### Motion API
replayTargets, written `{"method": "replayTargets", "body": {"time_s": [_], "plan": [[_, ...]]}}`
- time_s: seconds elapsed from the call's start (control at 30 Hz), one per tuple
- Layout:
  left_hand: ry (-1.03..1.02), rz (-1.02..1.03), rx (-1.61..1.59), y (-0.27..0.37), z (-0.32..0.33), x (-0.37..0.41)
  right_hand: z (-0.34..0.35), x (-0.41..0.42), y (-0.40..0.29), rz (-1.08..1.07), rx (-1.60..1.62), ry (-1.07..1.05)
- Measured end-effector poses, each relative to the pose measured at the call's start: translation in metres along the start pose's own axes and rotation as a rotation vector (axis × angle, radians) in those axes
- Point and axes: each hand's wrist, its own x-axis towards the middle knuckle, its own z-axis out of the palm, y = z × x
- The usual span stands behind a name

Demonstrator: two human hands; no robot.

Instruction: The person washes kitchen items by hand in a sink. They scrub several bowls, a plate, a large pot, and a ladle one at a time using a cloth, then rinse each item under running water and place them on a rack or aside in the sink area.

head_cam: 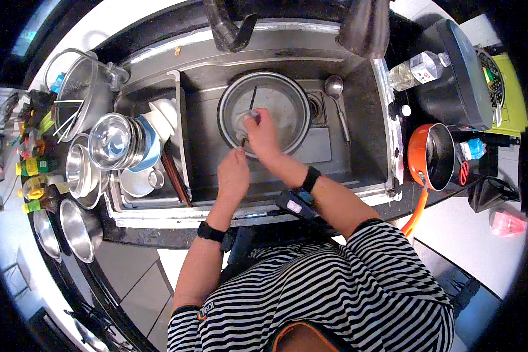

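Observation:
A round metal basin (pixel 264 74) of cloudy water stands in the dark sink (pixel 207 176). My right hand (pixel 262 132) is over the basin, its fingers closed around a thin dark stick-like utensil (pixel 254 95) together with a pale cloth or sponge (pixel 241 123). One end of the utensil points away from me, past my fingers. At the near rim, my left hand (pixel 234 172) pinches the other end. The utensil's exact kind is hard to make out. A large metal spoon (pixel 334 88) lies to the right of the basin, beside the drain (pixel 315 108).
On the left, a drain tray holds stacked steel bowls (pixel 111 141), a blue bowl (pixel 152 147), white bowls (pixel 160 119) and brown chopsticks (pixel 175 176). The faucet (pixel 229 33) overhangs the far edge. At right are an orange pan (pixel 418 152), a plastic bottle (pixel 422 70) and red-handled scissors (pixel 463 173).

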Motion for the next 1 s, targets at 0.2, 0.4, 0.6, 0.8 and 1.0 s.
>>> {"method": "replayTargets", "body": {"time_s": [0.2, 0.4, 0.6, 0.8, 1.0], "plan": [[0.037, -0.014, -0.071, -0.009, -0.006, -0.001, -0.039, -0.013, -0.037, 0.405, 0.455, -0.15], [0.02, -0.013, -0.098, 0.023, -0.002, -0.022, -0.009, -0.016, 0.011, 0.309, 0.176, -0.25], [0.066, 0.027, 0.004, 0.017, -0.011, -0.027, -0.001, -0.018, -0.031, 0.345, 0.283, -0.184], [0.015, 0.106, -0.022, 0.024, -0.034, -0.043, -0.01, 0.048, -0.037, 0.614, 0.651, -0.09], [-0.073, -0.033, -0.511, -0.02, -0.009, -0.015, -0.004, -0.02, -0.064, 0.596, 0.74, -0.276]]}}
